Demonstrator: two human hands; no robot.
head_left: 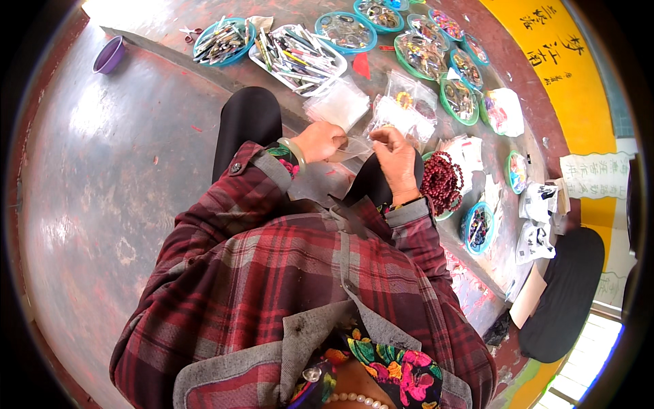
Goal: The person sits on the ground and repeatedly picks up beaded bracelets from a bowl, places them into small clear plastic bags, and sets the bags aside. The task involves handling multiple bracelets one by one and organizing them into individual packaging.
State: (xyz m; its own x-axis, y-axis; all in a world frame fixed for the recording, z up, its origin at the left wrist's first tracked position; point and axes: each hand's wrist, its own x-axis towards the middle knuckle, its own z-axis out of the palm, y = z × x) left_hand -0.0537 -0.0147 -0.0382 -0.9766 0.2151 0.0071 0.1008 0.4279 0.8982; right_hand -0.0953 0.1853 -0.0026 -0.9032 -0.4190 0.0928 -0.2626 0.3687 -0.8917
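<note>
Between my two hands stretches a small clear plastic bag (353, 147). My left hand (319, 141), with a pale bangle at the wrist, is closed on one side of it. The fingers of my right hand (396, 162) pinch its other edge. Just beyond my hands lies a stack of flat clear bags (338, 103). To its right is a pile of filled clear bags (403, 121) with a yellow ring-shaped item (404, 100) on top. Dark red bead strings (441, 183) are heaped beside my right wrist.
A white basket (343, 63) of pens and a blue basket (195, 57) of pens stand ahead, with scissors (191, 33) nearby. Several baskets of small trinkets spread to the far right. A blue basket (465, 235) sits at right, a purple bowl (109, 56) at far left.
</note>
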